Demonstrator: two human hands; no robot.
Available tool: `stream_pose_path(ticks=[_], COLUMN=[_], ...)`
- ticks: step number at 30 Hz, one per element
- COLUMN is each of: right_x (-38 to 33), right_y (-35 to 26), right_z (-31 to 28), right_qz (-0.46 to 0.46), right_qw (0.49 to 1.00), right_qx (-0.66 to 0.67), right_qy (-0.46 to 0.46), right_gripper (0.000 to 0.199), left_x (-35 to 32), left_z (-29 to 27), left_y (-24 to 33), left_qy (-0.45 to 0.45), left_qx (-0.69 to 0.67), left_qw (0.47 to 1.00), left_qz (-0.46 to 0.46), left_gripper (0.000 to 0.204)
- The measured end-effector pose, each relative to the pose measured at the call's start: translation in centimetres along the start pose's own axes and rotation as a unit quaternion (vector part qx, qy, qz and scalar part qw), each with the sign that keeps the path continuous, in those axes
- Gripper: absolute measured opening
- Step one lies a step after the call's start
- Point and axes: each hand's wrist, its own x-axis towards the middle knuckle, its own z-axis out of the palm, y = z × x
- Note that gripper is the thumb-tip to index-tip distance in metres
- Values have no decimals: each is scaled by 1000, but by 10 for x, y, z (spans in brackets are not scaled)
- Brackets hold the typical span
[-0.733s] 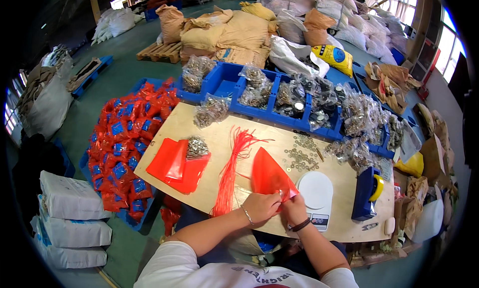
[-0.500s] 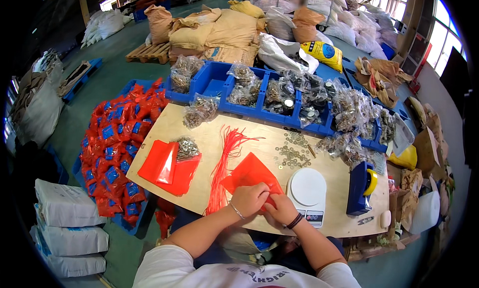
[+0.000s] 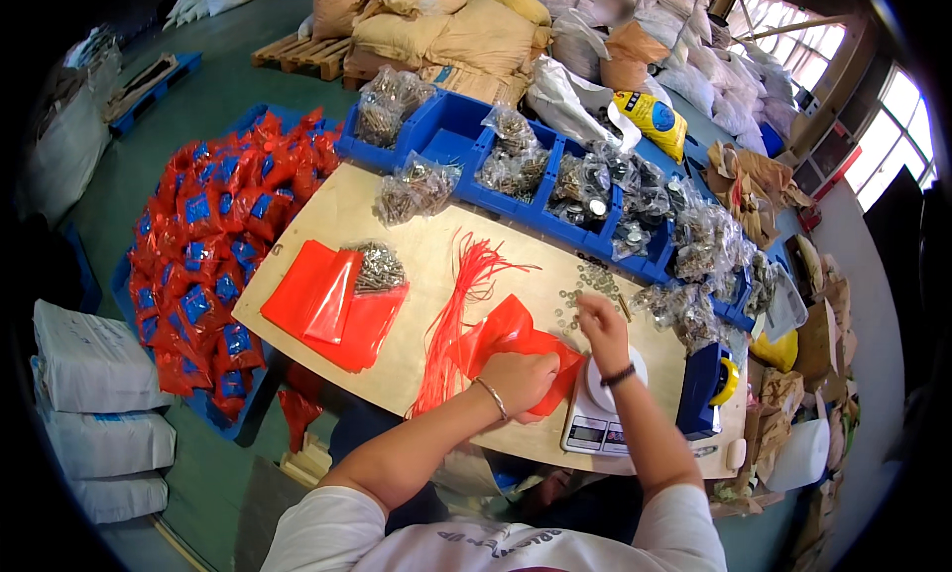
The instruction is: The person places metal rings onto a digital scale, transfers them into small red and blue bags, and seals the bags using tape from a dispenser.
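Note:
A red plastic bag (image 3: 504, 326) lies on the wooden table in front of me, and my left hand (image 3: 526, 382) is closed on its near part. My right hand (image 3: 602, 329) is raised over the far side of the white kitchen scale (image 3: 598, 394), close to the loose metal washers (image 3: 595, 278). Its fingers are partly bent and look apart, with nothing visible in them. Just left of the bag lies a bundle of thin red strips (image 3: 451, 324). Farther left, a stack of flat red bags (image 3: 322, 299) has a clear bag of metal screws (image 3: 377, 267) on it.
Blue bins (image 3: 451, 126) with bagged hardware line the table's far edge. A blue tape dispenser (image 3: 702, 389) stands at the right, near a small white block (image 3: 736, 453). Filled red packets (image 3: 213, 235) are heaped at the left, behind white wrapped bales (image 3: 99, 359).
My right hand has let go of the red bag and moved forward and right, over the scale toward the washers. My left hand stays on the bag. The view has turned slightly.

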Motion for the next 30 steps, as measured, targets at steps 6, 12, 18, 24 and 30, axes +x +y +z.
stream_pose_path(ticks=[6,12,18,24,30], right_x=[150,211,216,216,153], right_y=[51,34,34,59,12], right_z=[-10,13,22,-26,-56], right_qz=[-86,91,106,-4,133], right_qw=[956,871,864,958,985], right_qx=[-280,-482,-493,-284,92], right_qy=[15,-31,17,29,62], right_gripper=[39,49,42,31,28], left_x=[14,19,23,27,25], left_z=[-6,-6,-8,-11,-8], left_y=[6,3,4,10,3], left_qy=[-75,-92,-109,-97,-74], left_qx=[11,15,23,18,7], left_qw=[997,995,993,994,997], left_qz=[-4,36,40,52,34], left_gripper=[17,21,27,30,19])
